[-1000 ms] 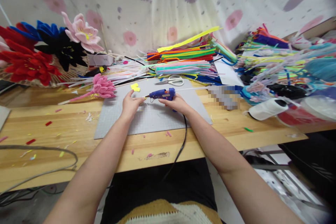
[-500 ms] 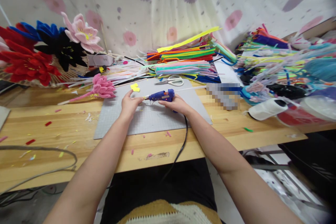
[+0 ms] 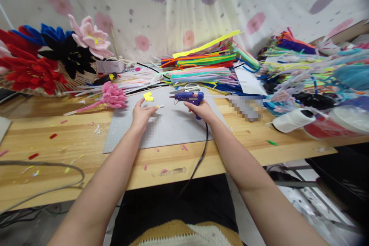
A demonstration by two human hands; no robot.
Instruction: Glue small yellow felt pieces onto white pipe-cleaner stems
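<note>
My right hand (image 3: 204,110) grips a blue hot glue gun (image 3: 188,97), its nozzle pointing left and a glue stick sticking out behind. My left hand (image 3: 142,115) pinches a small, short piece with a white end (image 3: 161,106) and some yellow at the fingertips; its exact kind is too small to make out. A bright yellow fuzzy piece (image 3: 148,96) is just beyond the left fingertips. Both hands are over a grey cutting mat (image 3: 170,130). Behind the glue gun lie scissors (image 3: 191,87), partly covered by it.
Bundles of coloured pipe cleaners (image 3: 201,75) line the back. A pink pipe-cleaner flower (image 3: 112,96) lies left of the mat, with larger flowers (image 3: 34,69) beyond. A white thread spool (image 3: 294,119) lies right. The glue gun's black cord (image 3: 201,157) hangs over the table edge.
The glue gun has moved right in my right hand, its nozzle now apart from my left fingertips. The white-ended piece shows clearly there. My left hand has barely moved.
</note>
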